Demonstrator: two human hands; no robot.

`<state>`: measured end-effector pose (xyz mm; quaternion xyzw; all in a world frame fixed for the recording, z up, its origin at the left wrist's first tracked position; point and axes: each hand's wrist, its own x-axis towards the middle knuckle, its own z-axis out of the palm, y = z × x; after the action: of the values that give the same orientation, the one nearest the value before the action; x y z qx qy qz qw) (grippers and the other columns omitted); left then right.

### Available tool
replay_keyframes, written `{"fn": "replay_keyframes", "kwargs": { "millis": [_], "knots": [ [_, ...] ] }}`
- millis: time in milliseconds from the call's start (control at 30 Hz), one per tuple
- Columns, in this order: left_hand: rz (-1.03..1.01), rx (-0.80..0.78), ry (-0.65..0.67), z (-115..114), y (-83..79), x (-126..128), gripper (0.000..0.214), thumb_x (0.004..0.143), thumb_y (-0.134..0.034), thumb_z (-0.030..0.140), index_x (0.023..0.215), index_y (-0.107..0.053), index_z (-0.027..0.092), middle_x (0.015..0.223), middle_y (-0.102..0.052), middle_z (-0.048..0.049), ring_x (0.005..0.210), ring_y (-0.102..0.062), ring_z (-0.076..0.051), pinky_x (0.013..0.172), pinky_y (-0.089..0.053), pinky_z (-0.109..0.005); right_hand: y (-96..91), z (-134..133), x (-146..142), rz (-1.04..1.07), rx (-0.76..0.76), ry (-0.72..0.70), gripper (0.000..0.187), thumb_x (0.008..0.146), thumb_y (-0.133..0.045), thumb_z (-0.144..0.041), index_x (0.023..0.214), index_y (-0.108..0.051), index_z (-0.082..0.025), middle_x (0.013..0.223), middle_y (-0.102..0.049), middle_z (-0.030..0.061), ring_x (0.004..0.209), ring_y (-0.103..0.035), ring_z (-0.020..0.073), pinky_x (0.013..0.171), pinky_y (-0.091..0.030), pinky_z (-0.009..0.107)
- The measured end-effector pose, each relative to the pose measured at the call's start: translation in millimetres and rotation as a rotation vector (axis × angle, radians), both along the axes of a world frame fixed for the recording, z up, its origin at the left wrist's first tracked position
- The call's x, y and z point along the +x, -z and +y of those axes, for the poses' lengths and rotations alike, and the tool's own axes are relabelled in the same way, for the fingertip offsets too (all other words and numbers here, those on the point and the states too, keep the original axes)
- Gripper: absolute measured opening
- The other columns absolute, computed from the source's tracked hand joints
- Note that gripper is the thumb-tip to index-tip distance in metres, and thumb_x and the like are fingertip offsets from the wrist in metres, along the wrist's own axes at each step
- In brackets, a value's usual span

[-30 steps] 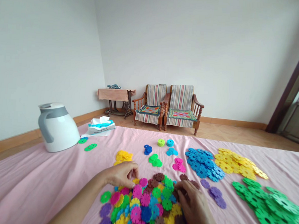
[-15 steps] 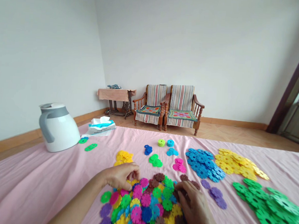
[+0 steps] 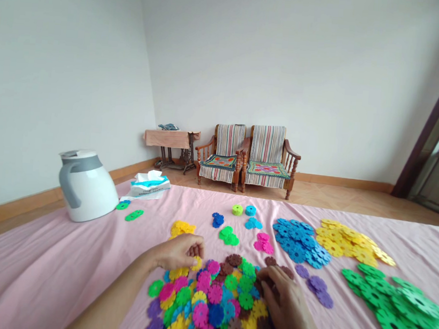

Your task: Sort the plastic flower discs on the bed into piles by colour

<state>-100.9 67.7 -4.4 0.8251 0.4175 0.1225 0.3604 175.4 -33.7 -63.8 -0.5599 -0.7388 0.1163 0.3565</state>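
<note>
My left hand [image 3: 182,250] is closed in a pinch on a yellow snowflake disc [image 3: 197,263], just above the far left edge of a mixed pile of notched plastic discs [image 3: 215,294]. My right hand [image 3: 283,295] rests at the pile's right side. Its fingers curl down among brown and green discs, and the fingertips are partly hidden. A small heap of yellow discs [image 3: 182,228] lies right beyond my left hand. Past my right hand are a few brown discs [image 3: 271,261] and some purple discs [image 3: 316,286].
Sorted heaps of blue [image 3: 299,240], yellow [image 3: 351,241] and green discs [image 3: 401,305] spread to the right on the pink cloth [image 3: 96,256]. Little green [image 3: 229,236] and pink groups [image 3: 264,243] lie ahead. At left stand a white jug [image 3: 93,191] and a tissue box [image 3: 151,185].
My left hand has lifted slightly off the pile's far left side, and a yellow disc now shows in its fingers. My right hand stays almost where it was.
</note>
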Motion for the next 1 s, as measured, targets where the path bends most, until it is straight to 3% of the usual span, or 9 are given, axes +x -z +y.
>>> {"fn": "replay_keyframes", "kwargs": {
  "millis": [133, 267, 467, 567, 733, 833, 900, 1000],
  "knots": [
    [-0.142, 0.259, -0.381, 19.3, 11.5, -5.8, 0.010, 0.060, -0.055, 0.016, 0.069, -0.059, 0.016, 0.063, -0.060, 0.0016, 0.060, -0.056, -0.013, 0.057, -0.043, -0.021, 0.6, 0.3, -0.2, -0.001, -0.011, -0.003, 0.019, 0.089, -0.038, -0.020, 0.082, -0.056, -0.021, 0.082, -0.062, 0.0033, 0.083, -0.059, 0.0189, 0.075, -0.045, 0.031],
    [-0.173, 0.406, -0.650, 39.8, 27.7, -19.2, 0.008, 0.067, -0.052, 0.022, 0.074, -0.056, 0.018, 0.070, -0.062, -0.0011, 0.065, -0.059, -0.015, 0.061, -0.044, -0.024, 1.1, 0.2, -1.0, 0.003, -0.016, -0.002, 0.019, 0.089, -0.038, -0.020, 0.082, -0.055, -0.021, 0.083, -0.062, 0.0034, 0.083, -0.059, 0.0192, 0.076, -0.044, 0.032],
    [-0.162, 0.477, -0.798, 47.8, 33.4, -33.3, 0.016, 0.069, -0.050, 0.018, 0.084, -0.056, 0.018, 0.088, -0.065, -0.0049, 0.075, -0.062, -0.018, 0.067, -0.045, -0.025, 2.2, 0.6, -0.6, 0.001, -0.018, -0.006, 0.018, 0.089, -0.038, -0.020, 0.083, -0.055, -0.021, 0.083, -0.061, 0.0035, 0.083, -0.059, 0.0191, 0.077, -0.044, 0.032],
    [-0.160, 0.441, -0.694, 41.6, 29.8, -24.8, 0.014, 0.071, -0.050, 0.021, 0.083, -0.057, 0.018, 0.084, -0.065, -0.0032, 0.075, -0.061, -0.017, 0.068, -0.045, -0.024, 3.0, 1.4, 0.2, -0.003, -0.016, -0.012, 0.018, 0.089, -0.038, -0.020, 0.083, -0.055, -0.021, 0.083, -0.061, 0.0032, 0.083, -0.059, 0.0190, 0.078, -0.044, 0.032],
    [-0.087, 0.203, -0.250, 15.2, 19.0, 2.0, 0.007, 0.060, -0.062, 0.022, 0.063, -0.062, 0.015, 0.057, -0.060, 0.0025, 0.056, -0.056, -0.013, 0.053, -0.042, -0.019, 4.3, 2.1, 0.3, -0.002, 0.000, -0.004, 0.017, 0.088, -0.039, -0.018, 0.083, -0.055, -0.022, 0.083, -0.061, 0.0025, 0.083, -0.059, 0.0184, 0.077, -0.044, 0.031],
    [-0.031, 0.060, 0.000, -1.6, 6.9, 11.9, 0.012, 0.063, -0.065, 0.026, 0.066, -0.063, 0.014, 0.058, -0.057, 0.0032, 0.055, -0.051, -0.011, 0.051, -0.039, -0.018, 4.9, 2.2, 0.5, -0.011, 0.009, -0.004, 0.019, 0.088, -0.038, -0.018, 0.082, -0.056, -0.022, 0.082, -0.061, 0.0026, 0.083, -0.059, 0.0185, 0.076, -0.044, 0.031],
    [0.006, 0.026, 0.092, -8.8, 0.0, 14.7, 0.021, 0.062, -0.069, 0.031, 0.074, -0.062, 0.015, 0.065, -0.056, 0.0033, 0.059, -0.050, -0.011, 0.052, -0.038, -0.018, 5.1, 2.2, 0.8, -0.016, 0.006, -0.001, 0.019, 0.088, -0.038, -0.018, 0.082, -0.056, -0.022, 0.082, -0.061, 0.0026, 0.083, -0.059, 0.0186, 0.076, -0.044, 0.031],
    [0.059, 0.083, 0.122, -13.5, -2.7, 17.2, 0.034, 0.056, -0.075, 0.031, 0.083, -0.060, 0.017, 0.074, -0.056, 0.0032, 0.063, -0.050, -0.011, 0.053, -0.038, -0.018, 5.5, 2.4, 1.1, -0.015, -0.009, -0.002, 0.018, 0.088, -0.038, -0.019, 0.082, -0.055, -0.022, 0.082, -0.061, 0.0025, 0.082, -0.059, 0.0182, 0.077, -0.044, 0.031]
  ]
}}
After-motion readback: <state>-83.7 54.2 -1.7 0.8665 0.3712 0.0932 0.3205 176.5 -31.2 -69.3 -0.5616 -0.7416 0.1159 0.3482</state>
